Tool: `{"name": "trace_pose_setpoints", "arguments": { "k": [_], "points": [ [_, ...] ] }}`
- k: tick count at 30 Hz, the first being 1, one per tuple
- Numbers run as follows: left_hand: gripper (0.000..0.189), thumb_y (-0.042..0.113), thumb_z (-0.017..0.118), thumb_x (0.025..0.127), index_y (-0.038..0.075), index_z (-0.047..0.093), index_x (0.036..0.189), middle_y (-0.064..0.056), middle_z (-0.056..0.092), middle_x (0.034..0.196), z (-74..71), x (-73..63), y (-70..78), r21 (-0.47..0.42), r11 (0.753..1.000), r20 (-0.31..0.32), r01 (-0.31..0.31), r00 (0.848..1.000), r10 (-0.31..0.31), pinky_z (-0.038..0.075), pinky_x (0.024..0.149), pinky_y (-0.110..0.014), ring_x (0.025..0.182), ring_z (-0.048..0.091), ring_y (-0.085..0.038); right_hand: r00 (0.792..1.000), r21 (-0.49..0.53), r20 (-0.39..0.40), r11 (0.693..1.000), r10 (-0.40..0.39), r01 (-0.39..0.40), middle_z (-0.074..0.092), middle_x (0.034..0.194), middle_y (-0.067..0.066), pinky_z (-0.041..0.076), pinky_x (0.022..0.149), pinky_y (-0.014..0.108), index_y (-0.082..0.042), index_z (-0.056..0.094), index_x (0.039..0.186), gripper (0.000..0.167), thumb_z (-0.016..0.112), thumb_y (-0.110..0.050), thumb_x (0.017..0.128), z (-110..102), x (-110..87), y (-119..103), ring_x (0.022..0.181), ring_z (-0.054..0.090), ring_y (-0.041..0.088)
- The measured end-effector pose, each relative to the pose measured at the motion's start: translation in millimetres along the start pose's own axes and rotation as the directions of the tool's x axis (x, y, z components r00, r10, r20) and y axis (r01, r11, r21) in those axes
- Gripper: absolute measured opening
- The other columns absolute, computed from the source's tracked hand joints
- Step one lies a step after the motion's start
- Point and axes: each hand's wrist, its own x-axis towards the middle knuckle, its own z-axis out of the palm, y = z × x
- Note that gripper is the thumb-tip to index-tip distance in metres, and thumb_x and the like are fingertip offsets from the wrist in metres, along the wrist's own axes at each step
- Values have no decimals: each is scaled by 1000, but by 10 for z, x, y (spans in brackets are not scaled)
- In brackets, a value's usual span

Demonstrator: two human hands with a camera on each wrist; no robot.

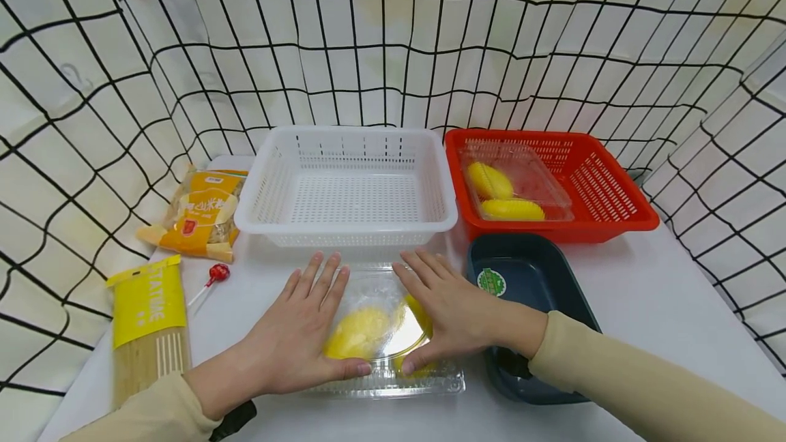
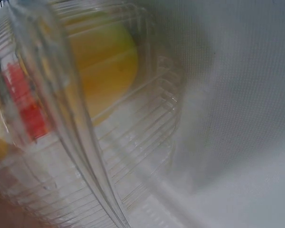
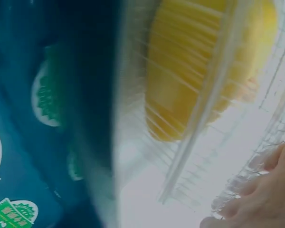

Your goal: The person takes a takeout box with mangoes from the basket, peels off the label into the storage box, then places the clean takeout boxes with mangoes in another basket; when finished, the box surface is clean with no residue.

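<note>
A clear plastic box (image 1: 376,285) with a ribbed rim lies at the front middle of the table, its lid on. Inside are yellow, mango-like fruits (image 1: 359,333), partly covered by glare and the hands. My left hand (image 1: 285,346) rests on the box's left side, fingers spread and pointing away from me. On the right side my right hand (image 1: 451,309) lies over the lid, fingers extended and thumb near the front. Through the ribbed wall the right wrist view shows a yellow fruit (image 3: 175,80), with the fingers (image 3: 270,194) along the edge.
Behind the box stands a white basket (image 1: 344,230). A red basket (image 1: 614,224) holds another clear box (image 1: 546,176) with yellow items. A dark blue tub (image 1: 540,278) sits under my right forearm. Leftward lie an orange bag (image 1: 205,213), a red lollipop (image 1: 218,273) and a noodle packet (image 1: 150,319).
</note>
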Motion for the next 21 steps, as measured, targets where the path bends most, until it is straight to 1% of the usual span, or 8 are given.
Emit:
{"name": "trace_pose_setpoints", "arguments": {
  "k": [5,11,15,21],
  "points": [
    [126,89,53,79,-6,28,158,-26,17,169,7,12,-2,5,1000,-2,-6,1000,6,27,120,-66,156,15,-48,998,-20,57,1000,5,-4,3,174,12,7,129,56,-7,11,165,132,73,-78,72,-48,21,-52,161,0,36],
    [124,88,54,79,-6,30,157,-26,18,168,4,22,-3,18,1000,-22,2,1000,-2,27,121,-65,156,16,-47,995,-56,93,998,39,-34,7,174,11,9,130,53,-8,11,165,134,73,-79,71,-113,72,-91,161,7,35],
    [124,88,53,79,-6,32,157,-27,20,168,-4,8,7,30,1000,-37,1,999,0,28,119,-66,156,17,-48,994,-77,105,997,41,-33,9,174,12,11,130,53,-7,12,165,133,73,-79,71,-117,90,-101,160,10,34],
    [118,86,54,81,-4,34,157,-29,20,167,-19,-18,66,14,1000,-29,-3,1000,3,30,117,-69,154,20,-51,993,-103,103,994,49,-38,13,173,15,14,129,53,-5,14,164,134,73,-80,70,-106,75,-103,160,13,36]
  ]
}}
